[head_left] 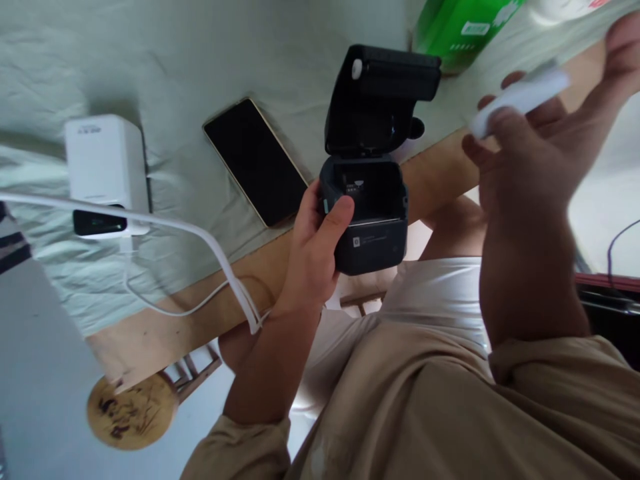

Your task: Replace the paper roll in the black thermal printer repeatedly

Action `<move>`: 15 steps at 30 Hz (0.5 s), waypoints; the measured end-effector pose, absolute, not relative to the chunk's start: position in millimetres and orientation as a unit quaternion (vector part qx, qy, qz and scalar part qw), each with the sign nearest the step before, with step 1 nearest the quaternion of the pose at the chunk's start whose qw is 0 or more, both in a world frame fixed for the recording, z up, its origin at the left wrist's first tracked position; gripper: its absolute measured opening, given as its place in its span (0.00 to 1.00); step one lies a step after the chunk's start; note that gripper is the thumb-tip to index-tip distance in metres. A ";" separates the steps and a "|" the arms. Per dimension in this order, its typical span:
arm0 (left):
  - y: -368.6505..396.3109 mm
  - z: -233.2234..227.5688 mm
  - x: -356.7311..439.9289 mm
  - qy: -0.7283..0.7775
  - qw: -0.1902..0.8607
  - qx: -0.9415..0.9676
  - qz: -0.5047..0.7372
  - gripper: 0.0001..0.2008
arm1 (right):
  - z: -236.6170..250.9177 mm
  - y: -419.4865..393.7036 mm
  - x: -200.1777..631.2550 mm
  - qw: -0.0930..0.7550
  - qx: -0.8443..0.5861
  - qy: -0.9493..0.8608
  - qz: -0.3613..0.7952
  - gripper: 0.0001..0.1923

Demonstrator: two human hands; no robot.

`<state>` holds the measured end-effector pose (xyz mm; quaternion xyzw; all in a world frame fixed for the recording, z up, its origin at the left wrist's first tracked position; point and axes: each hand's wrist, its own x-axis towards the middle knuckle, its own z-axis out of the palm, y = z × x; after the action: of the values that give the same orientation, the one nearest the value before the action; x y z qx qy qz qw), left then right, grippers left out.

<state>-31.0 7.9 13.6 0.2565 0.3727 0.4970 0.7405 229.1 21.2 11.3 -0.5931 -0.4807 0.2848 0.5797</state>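
My left hand (317, 247) grips a small dark label printer (370, 247) by its left side, thumb on the rim. The printer's lid (370, 100) stands raised, with a black roller along its edge, and the paper bay shows inside. Off to the right, my right hand (530, 143) is lifted and holds a white roll (523, 100), pinched between thumb and fingers. Blur hides the roll's detail; it looks like a paper roll. The roll and the printer are apart.
A phone (257, 163) lies on the cloth-covered table (175, 53) left of the printer. Farther left is a white power bank (103, 160) with a white cable (200, 233) looping toward my left forearm. A green package (463, 30) stands behind. A round stool (133, 410) is below.
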 end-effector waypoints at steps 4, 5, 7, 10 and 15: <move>7.8 12.8 -31.3 0.390 0.732 0.268 0.490 0.17 | 24.4 7.7 224.1 0.626 -0.533 -0.383 0.422 0.16; 7.9 12.7 -31.3 0.393 0.729 0.272 0.489 0.18 | 30.1 3.2 216.1 0.621 -0.525 -0.403 0.420 0.16; 8.0 12.7 -30.8 0.396 0.724 0.281 0.489 0.19 | 43.1 -5.8 194.4 0.618 -0.531 -0.476 0.330 0.19; 7.8 13.1 -29.8 0.398 0.719 0.285 0.493 0.20 | 59.9 -12.9 162.9 0.514 -0.541 -0.636 0.197 0.30; 7.1 12.1 -30.9 0.387 0.713 0.299 0.502 0.20 | 61.3 -3.3 139.0 0.384 -0.491 -0.776 0.099 0.29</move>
<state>-30.9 7.1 12.1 0.2991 0.3869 0.5023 0.7131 139.0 -3.3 61.3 -0.4914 -0.7756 0.0990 0.3836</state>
